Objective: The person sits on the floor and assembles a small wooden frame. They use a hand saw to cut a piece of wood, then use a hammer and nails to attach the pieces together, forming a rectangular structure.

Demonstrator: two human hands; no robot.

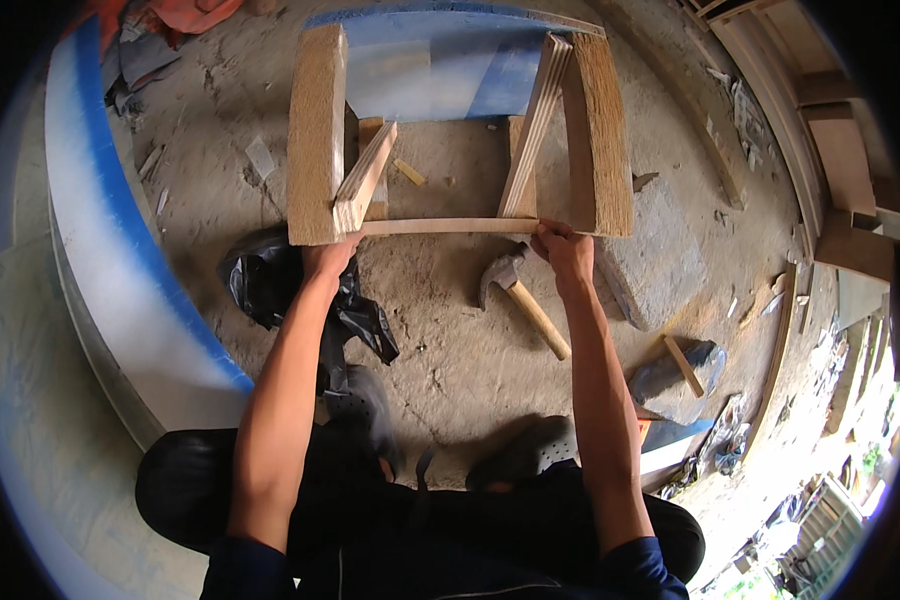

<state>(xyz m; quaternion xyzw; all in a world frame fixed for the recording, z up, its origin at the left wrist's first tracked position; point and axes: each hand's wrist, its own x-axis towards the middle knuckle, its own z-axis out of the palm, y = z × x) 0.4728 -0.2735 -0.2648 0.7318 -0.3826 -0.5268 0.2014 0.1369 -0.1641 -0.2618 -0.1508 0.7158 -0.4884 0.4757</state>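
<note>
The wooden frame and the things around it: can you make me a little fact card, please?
Frame: wooden frame, thick side pieces, a thin strip along the near edge
Left hand: holding the frame's near left corner
Right hand: holding near the strip's right end
Tool: hammer, lying on the floor between the forearms
Left side: black plastic, long blue-and-white panel
Right side: grey block

"What's hidden?"
"Part of the left hand (330, 258), behind the wooden frame (317, 130)."
"Anything cut off?"
"The red sheet (188, 12), by the upper edge; the left shoe (370, 412) looks blurred."
</note>
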